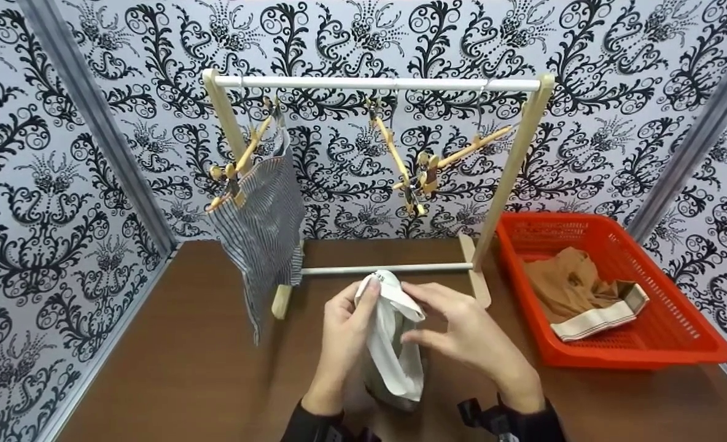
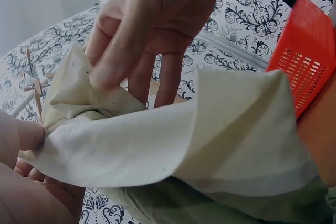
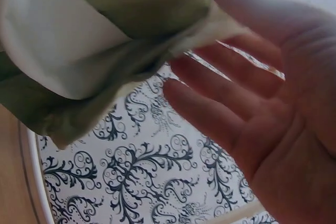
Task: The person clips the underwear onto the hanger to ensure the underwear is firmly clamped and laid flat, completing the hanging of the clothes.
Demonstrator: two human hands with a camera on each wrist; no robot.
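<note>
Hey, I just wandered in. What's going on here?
A person is handling a green garment with a white band. The left hand has its grip on the band, while the right hand is beside it, fingers apart. A striped cloth and two bare hangers hang from the rack. A brown garment lies in the red basket.

Btm ctr: L hand (image 1: 342, 325) pinches white-edged cloth (image 1: 383, 347), R hand (image 1: 471, 325) touches it. Upper ctr: rack (image 1: 339, 82) w/ striped cloth (image 1: 268, 212) on L, 2 more hangers (image 1: 393, 150) on R. Mid R of frame: red basket (image 1: 633, 357) w/ brown cloth (image 1: 563, 285).
</note>
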